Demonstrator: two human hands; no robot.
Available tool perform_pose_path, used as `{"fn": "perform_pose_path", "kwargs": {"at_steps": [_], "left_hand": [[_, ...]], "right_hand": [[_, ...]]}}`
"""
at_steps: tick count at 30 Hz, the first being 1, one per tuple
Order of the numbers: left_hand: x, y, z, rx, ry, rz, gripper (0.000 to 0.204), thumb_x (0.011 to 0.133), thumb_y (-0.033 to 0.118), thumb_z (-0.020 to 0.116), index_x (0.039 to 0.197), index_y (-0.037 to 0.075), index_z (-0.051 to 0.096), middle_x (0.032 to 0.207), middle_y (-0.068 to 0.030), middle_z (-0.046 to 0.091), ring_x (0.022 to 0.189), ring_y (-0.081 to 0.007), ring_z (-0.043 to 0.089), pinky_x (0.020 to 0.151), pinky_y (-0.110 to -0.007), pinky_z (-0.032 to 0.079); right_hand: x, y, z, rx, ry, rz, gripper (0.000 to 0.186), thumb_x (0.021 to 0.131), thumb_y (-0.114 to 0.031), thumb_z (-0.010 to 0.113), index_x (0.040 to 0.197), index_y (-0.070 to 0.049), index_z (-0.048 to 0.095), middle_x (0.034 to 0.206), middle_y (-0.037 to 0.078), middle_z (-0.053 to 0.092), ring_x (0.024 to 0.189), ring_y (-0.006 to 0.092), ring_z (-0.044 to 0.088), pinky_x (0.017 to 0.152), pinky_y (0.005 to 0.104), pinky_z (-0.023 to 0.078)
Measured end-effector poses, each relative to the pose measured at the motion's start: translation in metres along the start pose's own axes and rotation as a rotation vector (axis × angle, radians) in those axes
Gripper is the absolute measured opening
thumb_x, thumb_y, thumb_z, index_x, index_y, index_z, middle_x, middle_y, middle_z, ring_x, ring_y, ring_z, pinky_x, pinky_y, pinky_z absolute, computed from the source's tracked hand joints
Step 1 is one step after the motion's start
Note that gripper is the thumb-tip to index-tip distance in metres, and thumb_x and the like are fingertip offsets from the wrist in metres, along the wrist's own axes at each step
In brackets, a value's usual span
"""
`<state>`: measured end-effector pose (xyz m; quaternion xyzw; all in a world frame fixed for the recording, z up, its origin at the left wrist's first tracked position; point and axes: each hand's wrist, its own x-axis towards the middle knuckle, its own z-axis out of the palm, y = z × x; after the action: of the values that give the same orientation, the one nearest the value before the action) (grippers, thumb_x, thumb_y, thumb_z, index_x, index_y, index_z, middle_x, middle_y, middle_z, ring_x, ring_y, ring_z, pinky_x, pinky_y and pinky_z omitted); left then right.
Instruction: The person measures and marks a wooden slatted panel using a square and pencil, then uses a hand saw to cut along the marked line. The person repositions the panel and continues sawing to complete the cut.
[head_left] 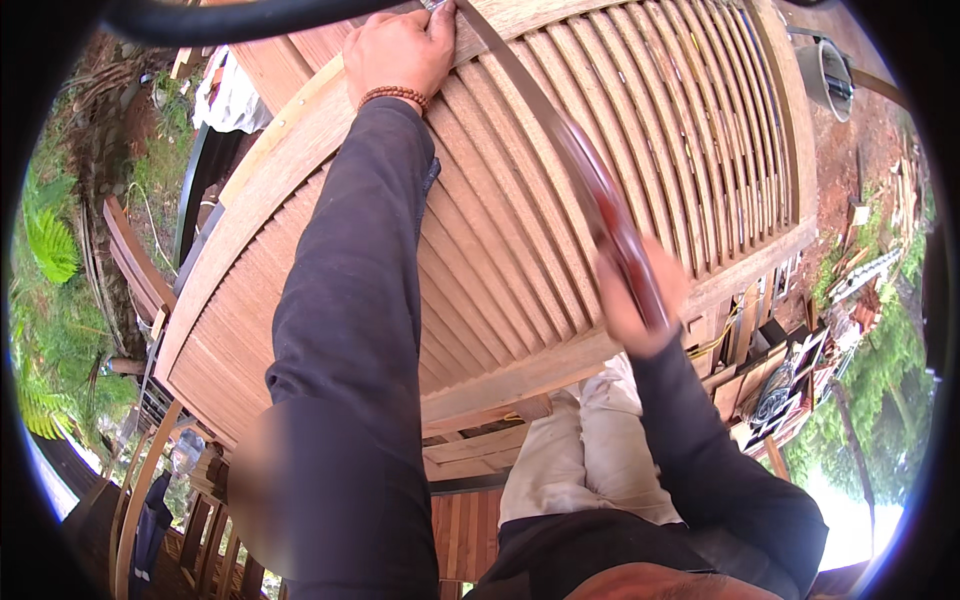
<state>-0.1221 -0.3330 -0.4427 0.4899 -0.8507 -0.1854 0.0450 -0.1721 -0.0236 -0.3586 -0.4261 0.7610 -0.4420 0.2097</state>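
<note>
A louvered wooden panel (500, 230) with narrow slanted slats fills the middle of the view. At its upper rail, my left hand (398, 52) is closed over the wood, with a wooden bead bracelet at the wrist. My right hand (640, 295), smeared by motion, grips the reddish-brown handle of a long, narrow-bladed tool (525, 100), which looks like a saw. The blade runs diagonally across the slats, its far end beside my left thumb. Part of the panel is hidden under my left sleeve.
A grey bucket (830, 80) is at the upper right. Stacked wood offcuts and a coiled cable (775, 390) lie at the right, white cloth (225, 95) at upper left. Wooden boards (140, 260) and railings stand at left among ferns. A blurred shape beside my left forearm cannot be made out.
</note>
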Motion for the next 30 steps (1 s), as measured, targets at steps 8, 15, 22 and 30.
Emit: {"fn": "perform_pose_path", "kwargs": {"at_steps": [8, 15, 22, 30], "left_hand": [[0.006, -0.018, 0.012, 0.089, 0.068, 0.137, 0.051, 0.102, 0.052, 0.047, 0.103, 0.014, 0.081, 0.103, -0.0151, 0.076, 0.111, -0.0326, 0.067, 0.102, -0.045, 0.047], [0.008, -0.006, 0.011, 0.109, 0.123, 0.194, 0.054, 0.104, 0.053, 0.047, 0.101, 0.011, 0.082, 0.098, -0.0120, 0.077, 0.109, -0.0274, 0.067, 0.105, -0.043, 0.043], [0.004, -0.014, 0.008, 0.065, 0.150, 0.179, 0.049, 0.101, 0.051, 0.052, 0.096, 0.011, 0.081, 0.100, -0.0179, 0.075, 0.103, -0.0363, 0.068, 0.094, -0.047, 0.052], [0.011, -0.010, 0.009, 0.066, 0.131, 0.221, 0.046, 0.100, 0.046, 0.055, 0.095, 0.009, 0.080, 0.101, -0.0159, 0.076, 0.107, -0.0335, 0.067, 0.098, -0.045, 0.049]], "right_hand": [[-0.009, 0.004, -0.004, -0.043, -0.015, -0.040, 0.013, 0.082, 0.004, 0.072, 0.095, 0.002, 0.071, 0.074, 0.014, 0.064, 0.057, 0.0302, 0.065, 0.051, 0.0366, 0.050], [0.055, 0.022, 0.032, 0.137, 0.028, -0.010, 0.009, 0.085, 0.001, 0.073, 0.094, 0.000, 0.070, 0.072, 0.013, 0.064, 0.056, 0.0261, 0.063, 0.051, 0.0329, 0.049], [-0.026, 0.014, -0.010, -0.038, -0.032, 0.010, 0.019, 0.081, 0.003, 0.072, 0.100, 0.002, 0.071, 0.074, 0.016, 0.067, 0.059, 0.0300, 0.068, 0.052, 0.0357, 0.051], [0.081, 0.022, 0.055, 0.145, 0.090, -0.002, 0.008, 0.083, 0.000, 0.071, 0.091, -0.003, 0.069, 0.071, 0.014, 0.064, 0.059, 0.0294, 0.067, 0.054, 0.0386, 0.052]]}}
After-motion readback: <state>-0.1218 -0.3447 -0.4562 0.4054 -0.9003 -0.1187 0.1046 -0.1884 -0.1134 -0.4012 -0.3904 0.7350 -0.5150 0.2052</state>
